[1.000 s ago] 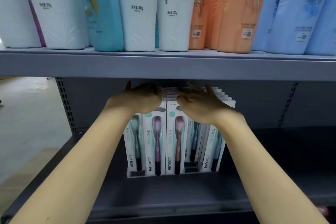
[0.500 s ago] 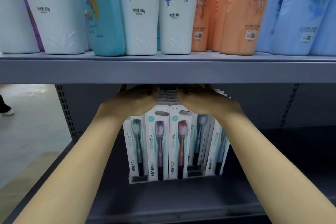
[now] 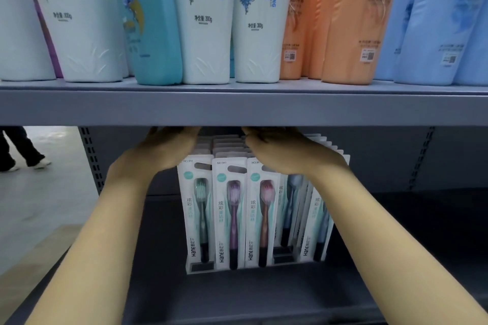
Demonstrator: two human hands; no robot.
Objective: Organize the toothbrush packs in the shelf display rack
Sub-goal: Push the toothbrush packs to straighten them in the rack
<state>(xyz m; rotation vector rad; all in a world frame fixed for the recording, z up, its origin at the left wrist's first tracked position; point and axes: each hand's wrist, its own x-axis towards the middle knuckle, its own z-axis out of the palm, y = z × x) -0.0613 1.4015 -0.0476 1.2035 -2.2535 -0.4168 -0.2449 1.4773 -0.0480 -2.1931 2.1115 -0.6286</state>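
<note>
Several white toothbrush packs stand upright in rows in a display rack (image 3: 200,268) on the dark lower shelf. The front packs show a green brush (image 3: 199,208), a purple brush (image 3: 232,216) and a brown brush (image 3: 264,214); blue-brush packs (image 3: 317,221) at the right lean askew. My left hand (image 3: 166,148) rests on the top of the left rows, fingers reaching back. My right hand (image 3: 285,150) lies over the tops of the right rows. The upper shelf edge hides both hands' fingertips, so their grip is unclear.
The grey upper shelf (image 3: 237,108) hangs just above my hands, loaded with white, teal, orange and blue bottles (image 3: 206,21). The dark lower shelf floor (image 3: 237,295) extends in front of the rack. A person's legs (image 3: 18,150) show on the floor at far left.
Both hands have reached further back over the pack tops, under the upper shelf. The front three packs now stand more evenly. The view has moved closer.
</note>
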